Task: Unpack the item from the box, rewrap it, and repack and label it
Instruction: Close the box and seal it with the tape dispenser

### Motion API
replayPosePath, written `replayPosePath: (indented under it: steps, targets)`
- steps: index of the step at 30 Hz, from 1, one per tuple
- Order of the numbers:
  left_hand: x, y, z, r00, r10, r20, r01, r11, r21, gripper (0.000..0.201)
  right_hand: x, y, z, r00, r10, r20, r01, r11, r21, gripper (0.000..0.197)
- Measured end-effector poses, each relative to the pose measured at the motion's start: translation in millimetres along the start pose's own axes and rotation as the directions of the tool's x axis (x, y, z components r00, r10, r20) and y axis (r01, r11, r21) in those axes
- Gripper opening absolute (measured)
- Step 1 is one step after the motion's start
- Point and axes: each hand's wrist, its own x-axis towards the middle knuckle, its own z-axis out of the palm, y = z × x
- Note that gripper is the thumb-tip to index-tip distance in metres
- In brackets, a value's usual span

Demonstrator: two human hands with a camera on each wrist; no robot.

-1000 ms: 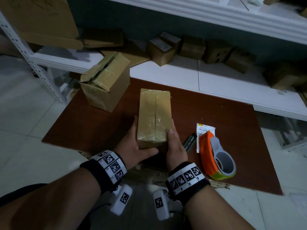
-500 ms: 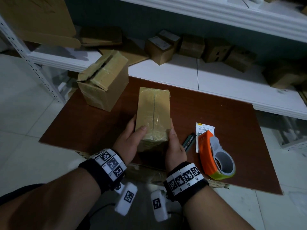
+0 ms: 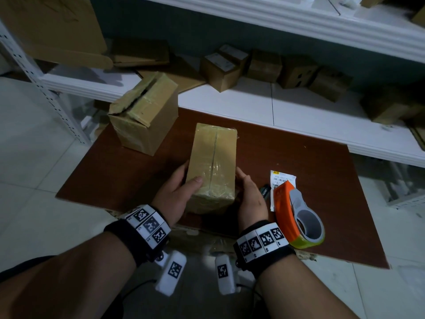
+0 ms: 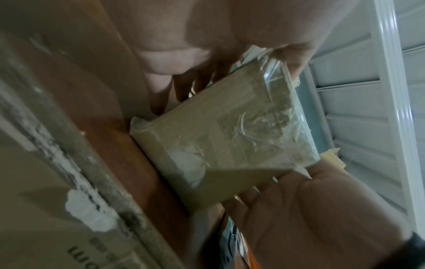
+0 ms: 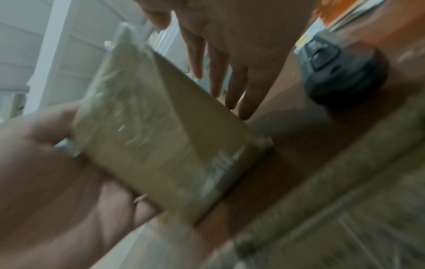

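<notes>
Long tape-sealed brown cardboard box [image 3: 212,166] on reddish-brown table [image 3: 299,162], left hand [image 3: 176,196] gripping it thumb on top, right hand [image 3: 249,196] flat against its side, fingers straight

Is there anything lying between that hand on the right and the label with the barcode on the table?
Yes. A small dark gadget lies on the table between the right hand and the shipping label, whose near part is covered by the orange tape dispenser.

The cardboard box [image 3: 212,166] is matt brown under glossy, wrinkled clear tape, the table [image 3: 299,162] a smooth reddish wood-look board with a rough chipped edge, the tape dispenser [image 3: 296,215] smooth orange and grey plastic, the label [image 3: 281,177] white paper.
</notes>
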Motion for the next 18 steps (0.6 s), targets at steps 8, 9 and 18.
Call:
replayPosePath:
  steps: [8, 9, 18]
  targets:
    - [-3, 2, -10, 0.993, 0.113, -0.036, -0.110, 0.991, 0.080, 0.055, 1, -13, -4, 1.000, -0.031, 0.002, 0.031, 0.998, -0.061, 0.039]
    - [-3, 1, -12, 0.986, 0.162, -0.035, -0.156, 0.981, 0.117, 0.052, 2, -12, -5, 1.000, -0.018, -0.002, 0.017, 0.997, -0.073, 0.038]
    - [2, 7, -19, 0.977, 0.162, -0.138, -0.151, 0.985, 0.084, 0.034, -1, -8, 1, 0.985, 0.146, -0.089, -0.158, 0.976, -0.147, 0.039]
